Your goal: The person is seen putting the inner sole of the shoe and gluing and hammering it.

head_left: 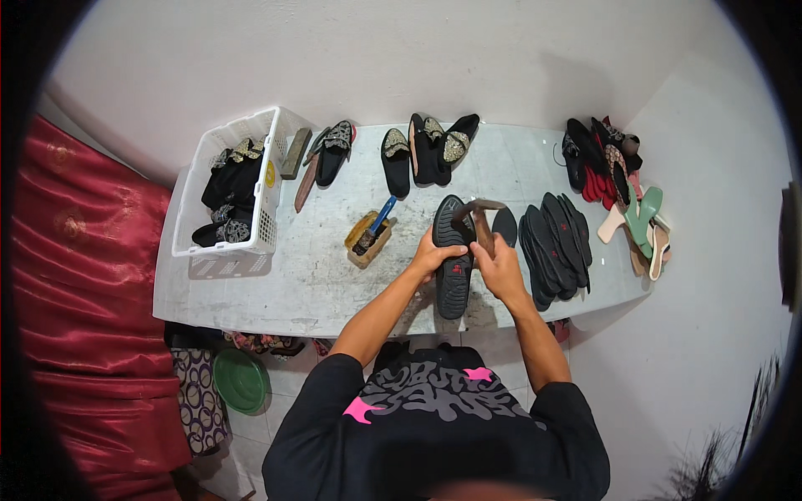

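Sole [453,294]: black and bumpy, in the head view, bumpy side up, toe at 12 o'clock, over the near middle part of the table [284,292]. I can't tell if a shoe is under it.
Left hand [428,255]: closed on the sole from its 9 o'clock side, thumb on top, other fingers mostly hidden.
Right hand [501,265]: fingers wrapped around the handle of a hammer [483,224].
Hammer head: over the upper part of the sole; I can't tell if it touches.
Dark flat piece [505,224]: at 1 o'clock from the right hand, just beside it.
Black soles [558,250]: bunched together at 3 o'clock from the held one.
Brush [382,216]: blue handle, resting in a tan tub [383,247] between 9 and 10 o'clock.
Fancy shoes [396,159]: black with shiny tops, around 11 to 12 o'clock, near the wall [401,58].
White basket [266,234]: near 10 o'clock, well apart, with more black shoes [230,184] inside.
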A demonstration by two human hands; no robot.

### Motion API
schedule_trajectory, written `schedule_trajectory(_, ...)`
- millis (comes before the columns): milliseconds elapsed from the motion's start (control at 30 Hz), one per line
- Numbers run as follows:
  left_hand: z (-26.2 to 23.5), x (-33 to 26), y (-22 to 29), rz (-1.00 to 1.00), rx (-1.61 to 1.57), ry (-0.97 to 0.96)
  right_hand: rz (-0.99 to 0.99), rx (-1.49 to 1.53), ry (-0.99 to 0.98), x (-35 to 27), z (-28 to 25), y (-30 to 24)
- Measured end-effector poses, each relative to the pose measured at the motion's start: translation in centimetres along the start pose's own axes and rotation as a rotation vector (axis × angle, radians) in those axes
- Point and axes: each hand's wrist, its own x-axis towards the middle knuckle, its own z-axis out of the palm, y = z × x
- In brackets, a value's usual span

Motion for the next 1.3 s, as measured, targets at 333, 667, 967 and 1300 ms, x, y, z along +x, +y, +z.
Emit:
schedule_trajectory(333,0.4,-0.1,0.5,0.022,-0.03,0.013,-0.18,-0.059,0.154,0.0,1.9,0.7)
schedule_trajectory(667,-0.3,-0.3,0.2,0.062,0.017,-0.042,-0.09,0.289,0.058,1.7,-0.3,-4.3)
schedule_trajectory(967,-0.7,0.4,-0.1,0.057,0.034,-0.065,-0.051,-0.202,0.033,1.9,1.6,2.2)
schedule_trajectory(1300,0.4,0.1,0.6,0.036,0.041,-0.055,-0.368,0.065,0.279,0.9,1.3,0.2)
